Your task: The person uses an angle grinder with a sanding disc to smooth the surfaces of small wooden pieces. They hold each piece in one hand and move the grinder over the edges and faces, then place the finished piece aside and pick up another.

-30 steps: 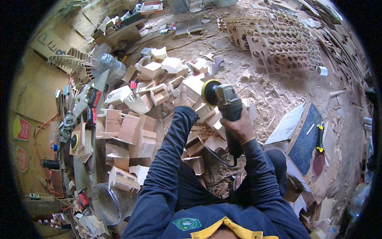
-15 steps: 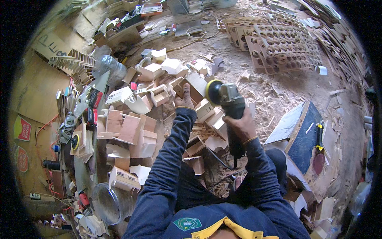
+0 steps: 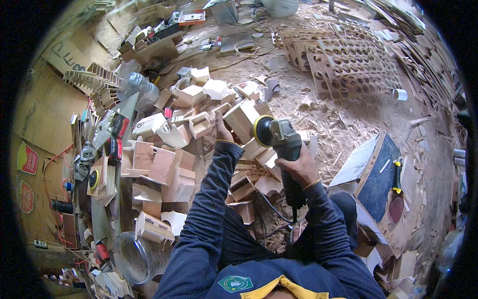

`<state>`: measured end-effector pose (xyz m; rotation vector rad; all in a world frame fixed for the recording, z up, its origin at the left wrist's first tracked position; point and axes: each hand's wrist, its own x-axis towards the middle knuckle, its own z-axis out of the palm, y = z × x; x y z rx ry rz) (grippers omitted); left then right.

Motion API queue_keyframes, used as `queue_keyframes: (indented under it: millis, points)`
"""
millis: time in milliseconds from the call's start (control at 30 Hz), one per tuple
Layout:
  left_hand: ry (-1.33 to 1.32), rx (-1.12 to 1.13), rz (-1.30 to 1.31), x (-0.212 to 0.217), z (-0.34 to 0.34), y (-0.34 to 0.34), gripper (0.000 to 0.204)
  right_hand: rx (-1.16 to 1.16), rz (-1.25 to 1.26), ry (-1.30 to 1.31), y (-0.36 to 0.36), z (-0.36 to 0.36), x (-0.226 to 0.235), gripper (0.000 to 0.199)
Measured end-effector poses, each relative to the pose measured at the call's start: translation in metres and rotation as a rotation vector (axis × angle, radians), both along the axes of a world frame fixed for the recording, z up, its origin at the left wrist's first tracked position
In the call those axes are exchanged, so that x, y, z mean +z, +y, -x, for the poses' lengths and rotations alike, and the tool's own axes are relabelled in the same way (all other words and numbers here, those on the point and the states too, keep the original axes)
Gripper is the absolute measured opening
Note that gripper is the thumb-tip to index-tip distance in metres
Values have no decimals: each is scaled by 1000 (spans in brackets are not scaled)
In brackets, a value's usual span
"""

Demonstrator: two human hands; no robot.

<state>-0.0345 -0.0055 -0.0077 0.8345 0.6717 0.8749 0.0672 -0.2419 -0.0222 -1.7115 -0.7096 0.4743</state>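
My right hand (image 3: 302,166) is wrapped round the dark body of an angle sander (image 3: 287,139) with a yellow-rimmed round disc. The disc is at the right side of a pale wooden box (image 3: 241,119); whether it touches cannot be made out. My left hand (image 3: 223,130) grips the left side of that box, thumb up and the other fingers mostly hidden. A cord runs from the sander's lower end between my legs. Just left of my left hand lies a small open wooden box (image 3: 200,124), among several similar pieces.
More wooden boxes (image 3: 162,164) are heaped along my left. A clear plastic jar (image 3: 133,256) stands at the lower left. On the right, a dark-topped board (image 3: 381,174) carries a yellow-and-black tool (image 3: 397,176). Sheets with round holes (image 3: 353,65) lean at the far right. Shavings cover the floor.
The held box has turned, showing a broader pale face. My left hand has shifted slightly left, and the sander has moved a little left and down.
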Motion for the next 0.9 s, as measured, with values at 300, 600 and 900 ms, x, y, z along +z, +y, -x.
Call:
queue_keyframes:
  millis: [300,600,900]
  points:
    - [473,93,-142,-22,9,14,57,62,-12,56,7,-16,-16,79]
    - [408,220,-446,2,-17,-31,68,61,2,83,9,-8,-3,76]
    - [460,18,-412,-15,-5,-23,58,62,-58,120,13,-9,6,73]
